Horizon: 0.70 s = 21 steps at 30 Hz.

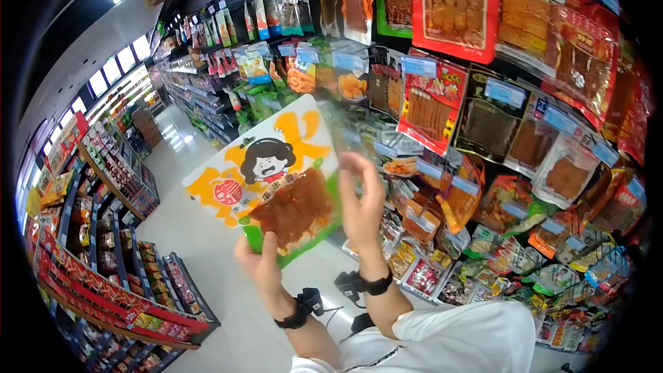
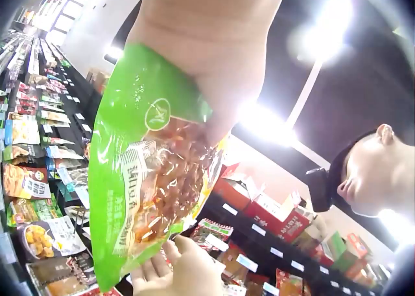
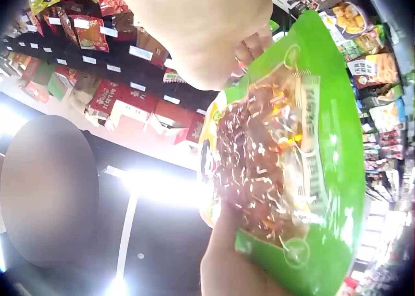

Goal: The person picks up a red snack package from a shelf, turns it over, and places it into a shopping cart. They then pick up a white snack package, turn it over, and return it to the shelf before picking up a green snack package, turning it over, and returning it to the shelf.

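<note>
A snack bag with a white, orange and green front, a cartoon face and a clear window over reddish-brown food is held up in the head view. My left hand grips its lower left edge, thumb on the printed front. Along the opposite edge, my right hand is raised with its fingertips right at the bag's side. In the left wrist view, the fingers of that right hand look loosely bent beside the green border. The bag's glossy back, with the window, faces the right wrist view.
A shelf wall on the right carries hanging snack packets with blue price tags. Lower bins hold many small packets. Across the pale aisle floor stands a red-edged shelf unit. Red boxes sit high above.
</note>
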Each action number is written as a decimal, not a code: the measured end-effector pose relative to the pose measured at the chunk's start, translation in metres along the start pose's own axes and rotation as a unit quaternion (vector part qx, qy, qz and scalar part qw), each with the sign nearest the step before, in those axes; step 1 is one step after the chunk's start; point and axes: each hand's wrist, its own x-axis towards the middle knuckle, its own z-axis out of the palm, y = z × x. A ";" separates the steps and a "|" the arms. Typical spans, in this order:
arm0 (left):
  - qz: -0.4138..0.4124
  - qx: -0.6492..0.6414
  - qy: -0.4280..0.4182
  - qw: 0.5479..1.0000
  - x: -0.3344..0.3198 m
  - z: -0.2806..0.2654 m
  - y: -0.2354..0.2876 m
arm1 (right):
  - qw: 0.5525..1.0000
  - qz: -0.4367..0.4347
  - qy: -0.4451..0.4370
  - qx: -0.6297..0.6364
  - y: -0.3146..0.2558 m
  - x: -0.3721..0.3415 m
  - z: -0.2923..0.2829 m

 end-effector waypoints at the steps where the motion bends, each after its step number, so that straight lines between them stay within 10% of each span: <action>1: -0.004 0.009 -0.013 1.000 0.026 -0.003 -0.014 | 0.994 0.073 -0.015 0.078 0.014 0.027 -0.001; 7: -0.078 -0.085 0.016 0.993 0.081 0.075 -0.058 | 0.993 0.053 -0.068 0.086 0.074 0.061 -0.013; 21: -0.075 -0.116 -0.315 0.939 0.181 0.161 -0.118 | 0.996 0.063 0.010 -0.057 0.055 0.134 -0.078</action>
